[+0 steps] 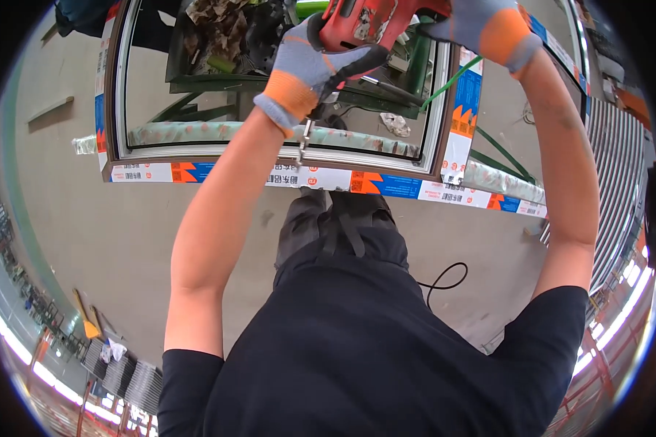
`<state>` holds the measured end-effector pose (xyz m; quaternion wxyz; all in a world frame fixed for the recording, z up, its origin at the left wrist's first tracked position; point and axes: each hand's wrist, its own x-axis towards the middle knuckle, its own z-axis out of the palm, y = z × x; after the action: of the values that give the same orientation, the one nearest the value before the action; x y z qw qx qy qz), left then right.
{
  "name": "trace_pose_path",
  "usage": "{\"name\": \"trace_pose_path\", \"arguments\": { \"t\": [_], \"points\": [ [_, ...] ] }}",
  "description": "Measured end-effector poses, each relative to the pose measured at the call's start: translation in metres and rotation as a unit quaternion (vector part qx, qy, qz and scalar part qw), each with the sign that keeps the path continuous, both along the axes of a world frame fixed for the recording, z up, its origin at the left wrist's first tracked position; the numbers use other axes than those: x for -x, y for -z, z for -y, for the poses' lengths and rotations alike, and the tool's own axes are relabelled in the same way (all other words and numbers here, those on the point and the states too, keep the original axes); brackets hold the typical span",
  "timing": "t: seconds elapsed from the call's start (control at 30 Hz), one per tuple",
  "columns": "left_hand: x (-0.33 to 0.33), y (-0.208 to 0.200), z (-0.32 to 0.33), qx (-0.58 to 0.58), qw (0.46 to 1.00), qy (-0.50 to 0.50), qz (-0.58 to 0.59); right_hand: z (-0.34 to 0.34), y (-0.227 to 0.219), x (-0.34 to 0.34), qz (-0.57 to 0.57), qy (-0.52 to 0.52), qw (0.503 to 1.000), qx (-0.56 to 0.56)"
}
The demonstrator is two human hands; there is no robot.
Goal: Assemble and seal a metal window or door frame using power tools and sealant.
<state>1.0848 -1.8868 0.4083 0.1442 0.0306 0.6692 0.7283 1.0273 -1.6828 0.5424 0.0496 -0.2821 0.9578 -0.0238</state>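
My left hand (302, 73), in a grey glove with an orange band, is closed round a red power drill (364, 25) at the top centre. Below that hand a shiny metal bit (304, 142) points toward my body, over the near edge of a window frame (270, 154). At the top right my right hand (488, 33), gloved alike, is by the drill's right end. Its thumb reaches left, and its other fingers are mostly hidden or cut off by the picture's edge. A thin green cord (452, 84) runs down from near it across the frame's right side.
The frame lies on bars wrapped in printed white, blue and orange film (397, 186). Beneath it, a dark green bin (175, 62) holds scraps. A black cable (444, 280) loops on the floor to my right. Long metal profiles (612, 175) are stacked at the far right.
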Motion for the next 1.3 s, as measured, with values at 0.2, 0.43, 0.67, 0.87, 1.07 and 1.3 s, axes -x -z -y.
{"name": "trace_pose_path", "arguments": {
  "t": [0.2, 0.43, 0.67, 0.87, 1.07, 1.3],
  "points": [
    [0.013, 0.041, -0.039, 0.004, 0.996, -0.079, 0.038, -0.008, 0.059, 0.054, -0.003, -0.040, 0.992, -0.121],
    [0.026, 0.074, -0.061, 0.095, 0.987, -0.084, 0.098, -0.043, 0.128, 0.090, 0.028, -0.092, 0.995, -0.035],
    [0.034, 0.101, -0.055, 0.087, 0.989, -0.076, 0.088, -0.067, 0.182, 0.102, 0.054, -0.187, 0.922, 0.336],
    [0.036, 0.104, -0.013, 0.188, 0.976, -0.051, 0.093, -0.011, 0.168, 0.100, 0.150, -0.048, 0.987, -0.038],
    [0.030, 0.111, 0.009, 0.244, 0.965, -0.071, 0.061, 0.006, 0.196, 0.107, 0.133, -0.111, 0.982, 0.072],
    [0.030, 0.115, 0.010, 0.210, 0.971, -0.088, 0.076, 0.016, 0.195, 0.111, 0.135, -0.104, 0.984, 0.045]
  ]
}}
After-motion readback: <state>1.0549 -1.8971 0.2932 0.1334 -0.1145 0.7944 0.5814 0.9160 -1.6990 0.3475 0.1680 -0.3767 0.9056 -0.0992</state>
